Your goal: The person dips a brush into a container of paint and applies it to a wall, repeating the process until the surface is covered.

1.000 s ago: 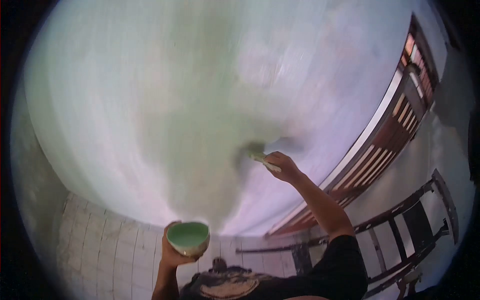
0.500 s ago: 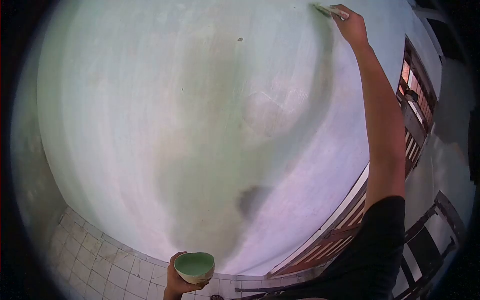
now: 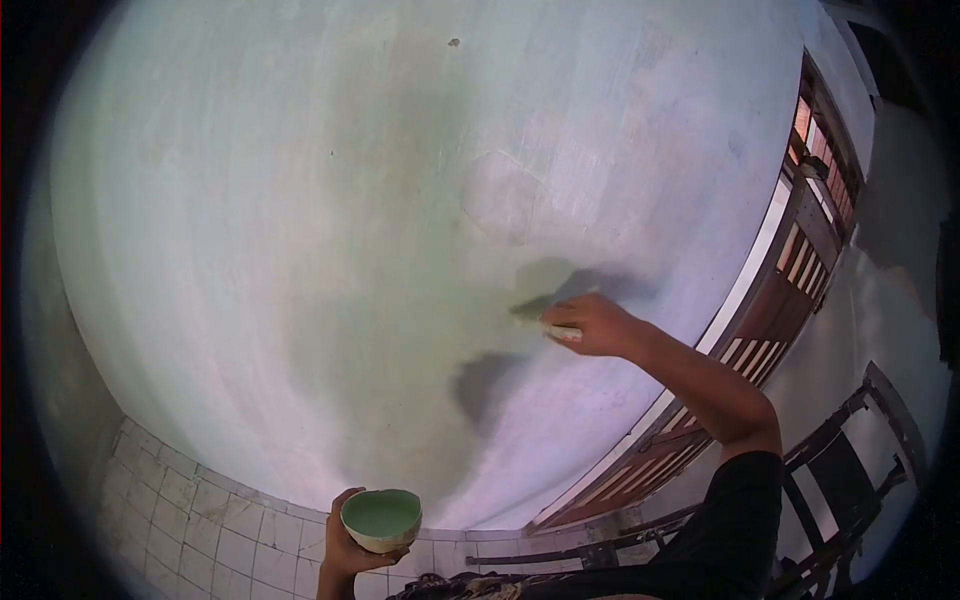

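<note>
My left hand (image 3: 348, 540) is wrapped round the side of a bowl (image 3: 381, 541) low in the view. Green paint (image 3: 382, 513) fills much of the bowl, which is roughly upright. To the right of centre, my right hand (image 3: 592, 325) grips a paintbrush (image 3: 563, 331) by its pale handle. The bristles point left and sit right at the surface of the wall (image 3: 400, 230), over a dark shadow. Pale green and whitish streaks cover this wall, with a rounded patch outlined above the brush. My fingers hide part of the brush handle.
A brown slatted wooden door or shutter (image 3: 775, 300) stands along the right. Below it is a dark-framed chair (image 3: 845, 490) near my right elbow. White floor tiles (image 3: 235, 545) meet the wall at the lower left. A small hole (image 3: 454, 42) marks the wall high up.
My right hand has come down with the paintbrush from the top right of the wall to mid-height, and the elbow is now bent. The bowl stays in my left hand.
</note>
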Available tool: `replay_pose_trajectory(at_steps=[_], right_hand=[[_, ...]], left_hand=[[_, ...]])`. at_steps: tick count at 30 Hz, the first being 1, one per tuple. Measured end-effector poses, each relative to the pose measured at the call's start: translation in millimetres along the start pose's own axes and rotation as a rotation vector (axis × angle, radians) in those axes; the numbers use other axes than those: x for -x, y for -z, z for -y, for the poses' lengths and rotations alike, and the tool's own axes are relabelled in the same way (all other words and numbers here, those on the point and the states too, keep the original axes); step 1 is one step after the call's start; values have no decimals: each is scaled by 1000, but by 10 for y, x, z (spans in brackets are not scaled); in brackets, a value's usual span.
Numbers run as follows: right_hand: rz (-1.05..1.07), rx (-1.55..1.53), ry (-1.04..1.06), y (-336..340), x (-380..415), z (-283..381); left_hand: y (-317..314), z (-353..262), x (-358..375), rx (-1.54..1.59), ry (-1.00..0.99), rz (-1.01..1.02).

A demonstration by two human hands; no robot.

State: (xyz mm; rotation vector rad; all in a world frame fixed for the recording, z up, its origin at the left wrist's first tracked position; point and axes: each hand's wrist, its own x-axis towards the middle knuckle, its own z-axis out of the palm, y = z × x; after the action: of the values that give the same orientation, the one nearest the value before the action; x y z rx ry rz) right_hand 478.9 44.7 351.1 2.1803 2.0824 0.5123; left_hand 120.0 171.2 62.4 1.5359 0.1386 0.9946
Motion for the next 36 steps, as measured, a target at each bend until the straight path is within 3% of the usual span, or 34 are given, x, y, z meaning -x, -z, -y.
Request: replay_pose_trajectory(at_steps=[2,4,6,7,8,9,10,12,15,17,18,19,21,23,24,26,29,30,32,34,36], right_hand=[[-122,-103,-108,22,-49,-113],[-188,-102,40,504,-304,-515],[-312,-39,-58,1231,-547,-708],[-474,90,-157,1623,-631,-641],[-615,12,-215,1924,-705,-780],[-607,168,-256,2316,-863,-1126],[-620,291,-460,2615,-854,-891],[-913,268,-255,2869,-924,-614],[-1045,471,-92,2839,-891,-706],[-861,770,-344,2404,-944,-1167],[-926,761,13,2054,-813,-1190],[-831,668,-116,1655,-697,-1069],[-707,414,6,813,-387,-888],[-489,423,37,-12,-90,-645],[-498,412,195,-358,45,-553],[-57,177,54,-576,201,-90],[-245,10,92,-581,221,-308],[-319,201,107,-410,150,-576],[-408,-69,-153,314,-109,-861],[-608,74,-137,1127,-285,-879],[-843,339,-175,1745,-470,-1071]], left_hand=[[-35,0,2,121,6,-23],[-42,-7,-1,20,4,-20],[-78,19,22,17,-18,-62],[-87,39,48,22,-34,-99],[-69,56,67,15,-18,-98],[-63,83,84,54,6,-117],[-69,115,121,95,33,-137],[-69,179,200,94,49,-174],[-36,206,282,74,59,-216],[2,206,283,57,69,-213],[24,198,286,76,72,-195],[49,193,280,96,72,-178],[88,167,262,91,84,-183],[134,163,254,83,100,-189],[152,171,241,83,84,-183],[173,158,240,83,70,-178],[178,114,176,60,64,-152],[168,98,138,-5,40,-125],[142,74,136,-81,28,-85],[68,91,123,95,82,-117],[56,103,112,11,76,-88]])
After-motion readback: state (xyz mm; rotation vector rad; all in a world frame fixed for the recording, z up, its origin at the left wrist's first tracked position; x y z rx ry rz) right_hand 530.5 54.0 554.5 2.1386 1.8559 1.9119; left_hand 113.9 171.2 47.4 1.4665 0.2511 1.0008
